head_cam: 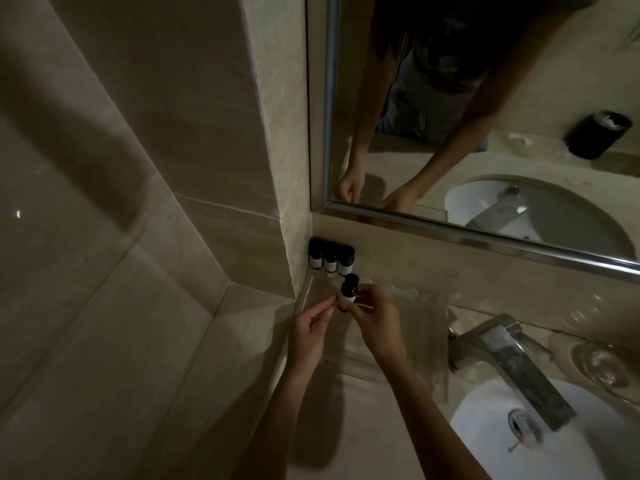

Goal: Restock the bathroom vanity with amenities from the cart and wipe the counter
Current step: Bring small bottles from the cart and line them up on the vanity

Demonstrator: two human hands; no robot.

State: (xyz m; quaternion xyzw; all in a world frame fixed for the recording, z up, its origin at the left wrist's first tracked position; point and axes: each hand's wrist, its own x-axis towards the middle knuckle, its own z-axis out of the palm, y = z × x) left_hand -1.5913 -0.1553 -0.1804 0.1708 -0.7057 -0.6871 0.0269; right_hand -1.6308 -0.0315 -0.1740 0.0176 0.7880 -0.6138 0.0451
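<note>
Restocking step. Fingers of your right hand [375,317] and left hand [311,329] pinch the small bottle [348,293], held just before the three bottles [331,258] in the bench [349,382] corner. Next: set it upright beside them.

Counter [346,410] – 3 sm. dark bottles [330,258] upright in back corner, glass [602,365] at rt.
</note>
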